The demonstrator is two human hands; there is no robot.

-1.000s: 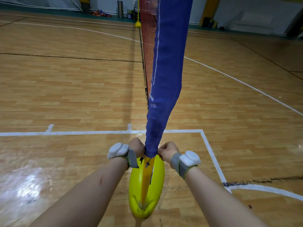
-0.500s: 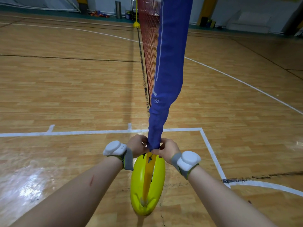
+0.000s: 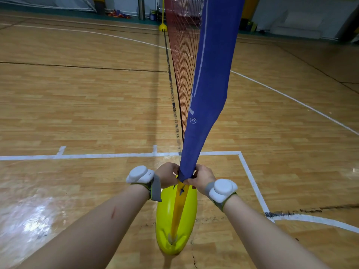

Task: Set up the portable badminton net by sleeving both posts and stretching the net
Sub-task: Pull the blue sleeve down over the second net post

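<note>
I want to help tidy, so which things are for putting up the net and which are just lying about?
For the net: blue sleeve, red net, near post, yellow base, far post; left hand and right hand grip the sleeve's hem.
Just lying about: grey cylinder and orange clutter by the far wall.

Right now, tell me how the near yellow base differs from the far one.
The near base sits under the left hand and right hand gripping the blue sleeve; the far base has nobody at it. The near base looks elongated, the far base a small mound. Both are yellow, on the wooden floor.
</note>
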